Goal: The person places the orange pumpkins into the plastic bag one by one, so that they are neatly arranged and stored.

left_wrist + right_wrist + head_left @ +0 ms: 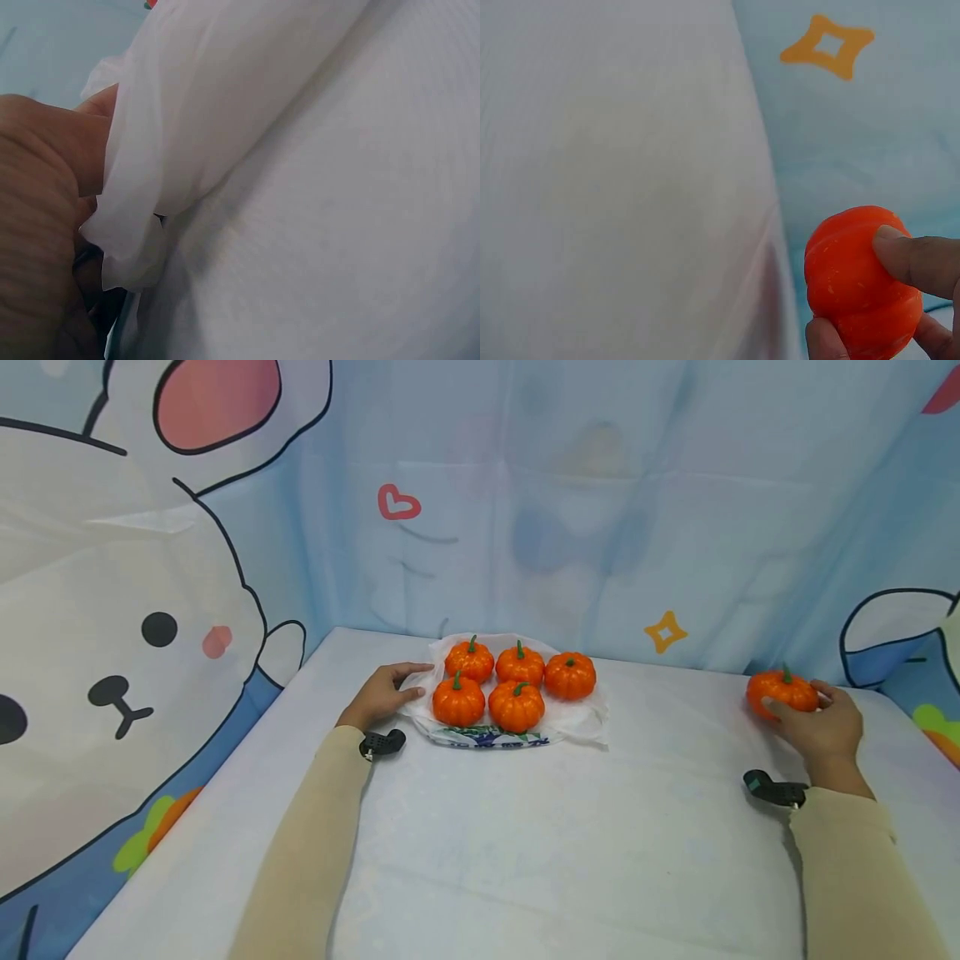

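Note:
In the head view, several small orange pumpkins [520, 706] with green stems sit close together on a thin white plastic bag [581, 722]. My left hand [381, 695] is at the bag's left edge, thumb and index finger spread apart there. The left wrist view shows the raised white plastic [202, 97] covering most of that hand's fingers, its edge gripped between them. Far to the right, my right hand [828, 727] grips a single orange pumpkin [783, 692] low over the table's back edge. Close up, the thumb presses the side of this pumpkin [855, 289], with fingers around its other side.
A white cloth covers the table [570, 843]. Behind it hangs a light blue curtain [465, 560] with cartoon prints, meeting the table's back edge. A blue and green patterned band [491, 739] runs along the near side of the bag. Each wrist wears a small black device [776, 791].

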### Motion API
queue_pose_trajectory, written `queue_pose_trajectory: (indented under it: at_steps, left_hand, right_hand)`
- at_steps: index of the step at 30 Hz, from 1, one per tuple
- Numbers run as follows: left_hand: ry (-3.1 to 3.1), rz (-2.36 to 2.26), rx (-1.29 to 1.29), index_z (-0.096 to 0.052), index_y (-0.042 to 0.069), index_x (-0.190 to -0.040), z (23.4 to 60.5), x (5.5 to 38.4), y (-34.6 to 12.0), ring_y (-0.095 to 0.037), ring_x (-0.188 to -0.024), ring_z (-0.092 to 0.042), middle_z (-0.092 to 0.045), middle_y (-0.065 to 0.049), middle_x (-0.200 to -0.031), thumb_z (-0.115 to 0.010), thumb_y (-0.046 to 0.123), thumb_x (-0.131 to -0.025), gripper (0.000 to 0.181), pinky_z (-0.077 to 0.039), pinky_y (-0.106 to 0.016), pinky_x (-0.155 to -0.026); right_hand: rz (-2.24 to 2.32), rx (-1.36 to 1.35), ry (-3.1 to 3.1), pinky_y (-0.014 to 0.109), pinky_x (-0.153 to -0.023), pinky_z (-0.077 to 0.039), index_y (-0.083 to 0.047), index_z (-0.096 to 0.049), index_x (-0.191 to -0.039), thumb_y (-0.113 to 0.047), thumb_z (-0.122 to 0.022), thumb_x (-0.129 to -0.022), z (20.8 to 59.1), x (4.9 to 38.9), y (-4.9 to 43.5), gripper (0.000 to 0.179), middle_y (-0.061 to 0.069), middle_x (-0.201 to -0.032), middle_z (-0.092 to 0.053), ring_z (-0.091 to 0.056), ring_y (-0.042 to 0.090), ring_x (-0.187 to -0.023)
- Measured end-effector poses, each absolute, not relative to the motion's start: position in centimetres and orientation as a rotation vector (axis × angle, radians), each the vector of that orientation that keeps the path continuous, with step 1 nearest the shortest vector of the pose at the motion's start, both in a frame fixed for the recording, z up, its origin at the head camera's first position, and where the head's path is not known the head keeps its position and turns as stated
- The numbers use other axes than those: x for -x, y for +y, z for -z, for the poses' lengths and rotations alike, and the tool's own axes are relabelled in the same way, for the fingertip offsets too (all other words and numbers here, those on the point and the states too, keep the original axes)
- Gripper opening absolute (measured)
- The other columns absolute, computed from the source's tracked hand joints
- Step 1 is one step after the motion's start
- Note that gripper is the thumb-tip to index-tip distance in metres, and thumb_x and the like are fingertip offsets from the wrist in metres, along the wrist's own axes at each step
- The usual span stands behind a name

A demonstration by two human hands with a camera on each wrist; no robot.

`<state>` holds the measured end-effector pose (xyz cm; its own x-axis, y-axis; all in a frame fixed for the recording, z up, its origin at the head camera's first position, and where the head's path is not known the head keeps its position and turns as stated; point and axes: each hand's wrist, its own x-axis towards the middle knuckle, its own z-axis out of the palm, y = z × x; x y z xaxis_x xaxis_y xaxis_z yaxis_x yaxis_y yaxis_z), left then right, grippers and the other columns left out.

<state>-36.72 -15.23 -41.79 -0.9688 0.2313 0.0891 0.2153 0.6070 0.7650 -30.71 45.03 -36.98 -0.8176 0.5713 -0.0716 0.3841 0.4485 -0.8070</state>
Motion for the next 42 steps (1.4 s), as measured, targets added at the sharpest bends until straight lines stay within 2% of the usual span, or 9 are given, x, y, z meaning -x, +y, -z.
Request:
queue_pose_trajectory:
  at_steps: [4, 7, 10, 11, 14, 16, 18, 26, 42]
  left_hand:
    - [2.800, -1.331, -0.394, -0.061, 0.026, -0.137, 41.9, 36.8, -15.4, -0.026, -0.145, -0.038, -0.049, -0.005, -0.150, -0.066, 0.025, -0.095, 0.042, -0.030, -0.044, -0.121]
    - [2.800, -1.337, -0.391, -0.061, 0.026, -0.136, 42.0, 36.8, -15.4, -0.026, -0.145, -0.038, -0.049, -0.005, -0.150, -0.066, 0.025, -0.095, 0.042, -0.030, -0.045, -0.121]
    - [2.791, -1.351, -0.393, -0.061, 0.026, -0.136, 42.0, 36.8, -15.4, -0.026, -0.145, -0.038, -0.050, -0.005, -0.150, -0.066, 0.025, -0.094, 0.042, -0.030, -0.045, -0.121]
    - [2.789, -1.354, -0.396, -0.061, 0.026, -0.136, 42.0, 36.8, -15.4, -0.026, -0.145, -0.038, -0.050, -0.005, -0.150, -0.066, 0.025, -0.094, 0.042, -0.030, -0.045, -0.121]
    - [2.783, -1.365, -0.403, -0.061, 0.025, -0.136, 42.0, 36.8, -15.4, -0.026, -0.145, -0.038, -0.050, -0.004, -0.150, -0.067, 0.024, -0.094, 0.042, -0.031, -0.045, -0.120]
    - [2.777, -1.373, -0.412, -0.061, 0.025, -0.136, 42.1, 36.8, -15.4, -0.026, -0.145, -0.038, -0.051, -0.004, -0.149, -0.066, 0.024, -0.094, 0.042, -0.031, -0.045, -0.120]
    - [2.770, -1.383, -0.419, -0.061, 0.025, -0.136, 42.1, 36.8, -15.4, -0.026, -0.145, -0.038, -0.051, -0.004, -0.149, -0.067, 0.024, -0.094, 0.042, -0.031, -0.045, -0.120]
    - [2.758, -1.392, -0.418, -0.061, 0.026, -0.136, 42.1, 36.7, -15.3, -0.025, -0.145, -0.038, -0.051, -0.003, -0.149, -0.067, 0.024, -0.095, 0.042, -0.031, -0.045, -0.120]
    - [2.775, -1.377, -0.415, -0.061, 0.026, -0.136, 42.1, 36.9, -15.3, -0.025, -0.145, -0.038, -0.050, -0.004, -0.150, -0.066, 0.025, -0.095, 0.042, -0.031, -0.044, -0.120]
  right_hand:
    - [-1.302, 0.703, -2.478, 0.043, -0.109, -0.041, -0.016, -0.014, -0.159, -0.042, -0.057, -0.096, 35.4, 31.1, 42.1, 0.081, 0.014, -0.166, -0.012, -0.024, 0.038, -0.150]
    - [-1.356, 0.498, -2.471, 0.023, -0.090, -0.053, -0.017, -0.017, -0.159, -0.038, -0.060, -0.095, 34.1, 31.1, 38.7, 0.080, 0.015, -0.165, -0.015, -0.034, 0.041, -0.145]
    - [-1.394, 0.235, -2.513, 0.009, -0.075, -0.052, -0.015, -0.020, -0.158, -0.038, -0.064, -0.093, 33.1, 30.6, 35.1, 0.082, 0.019, -0.163, -0.020, -0.042, 0.043, -0.138]
    - [-1.405, 0.147, -2.538, 0.010, -0.074, -0.053, -0.014, -0.021, -0.158, -0.039, -0.065, -0.093, 32.9, 30.4, 33.9, 0.083, 0.020, -0.162, -0.022, -0.044, 0.043, -0.137]
    - [-1.395, -0.075, -2.655, 0.031, -0.091, -0.057, -0.013, -0.026, -0.156, -0.039, -0.069, -0.091, 32.8, 29.8, 30.7, 0.083, 0.023, -0.158, -0.029, -0.047, 0.043, -0.134]
    - [-1.365, -0.181, -2.744, 0.047, -0.099, -0.053, -0.011, -0.030, -0.154, -0.039, -0.071, -0.090, 33.0, 29.6, 29.0, 0.081, 0.024, -0.155, -0.034, -0.048, 0.044, -0.132]
    - [-1.323, -0.258, -2.823, 0.057, -0.100, -0.049, -0.009, -0.034, -0.151, -0.036, -0.072, -0.089, 33.5, 29.3, 27.6, 0.078, 0.025, -0.152, -0.037, -0.048, 0.046, -0.130]
    - [-1.212, -0.371, -2.950, 0.055, -0.099, -0.051, -0.005, -0.038, -0.147, -0.026, -0.073, -0.088, 35.2, 29.2, 25.4, 0.072, 0.025, -0.150, -0.040, -0.052, 0.046, -0.126]
    - [-1.188, -0.362, -3.013, 0.058, -0.107, -0.044, -0.001, -0.032, -0.149, -0.026, -0.074, -0.088, 36.5, 29.4, 24.2, 0.078, 0.023, -0.153, -0.035, -0.045, 0.048, -0.132]
